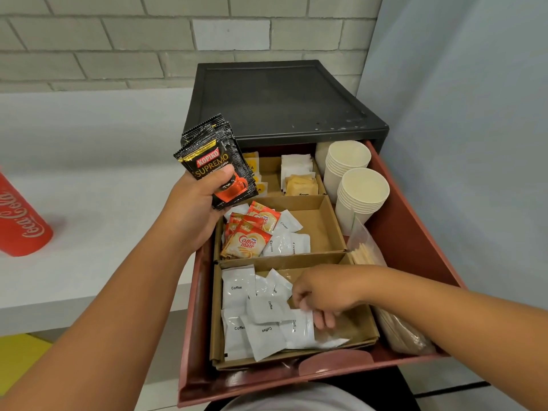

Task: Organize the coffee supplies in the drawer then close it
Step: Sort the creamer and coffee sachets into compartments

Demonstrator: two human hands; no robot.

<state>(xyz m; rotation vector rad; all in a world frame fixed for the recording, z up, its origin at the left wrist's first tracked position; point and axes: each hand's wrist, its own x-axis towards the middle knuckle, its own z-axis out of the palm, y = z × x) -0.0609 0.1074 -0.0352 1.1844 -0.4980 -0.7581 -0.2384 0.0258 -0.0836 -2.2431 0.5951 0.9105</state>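
Red-brown drawer [415, 262], pulled fully out of the black cabinet [284, 102], sits under both hands. Cardboard dividers [320, 226] split it into compartments. Paper cup stacks [360, 191] stand beyond the right hand; creamer packets [258, 232] lie between the two hands.

Left hand [195, 203]: raised above the drawer's left edge, clamped on a fan of black Kopiko sachets [216, 164], thumb across the front one.

Right hand [323, 295]: down in the nearest compartment, fingertips pinching a white coffee sachet [299, 327] among the loose white ones beside it.

Judgement: sorting under way, drawer not yet ready to close.

Risks: the black fan is held only at its lower edge, so a rear packet could slip into the creamer section. One clear packet overhangs the front divider and may snag on closing.
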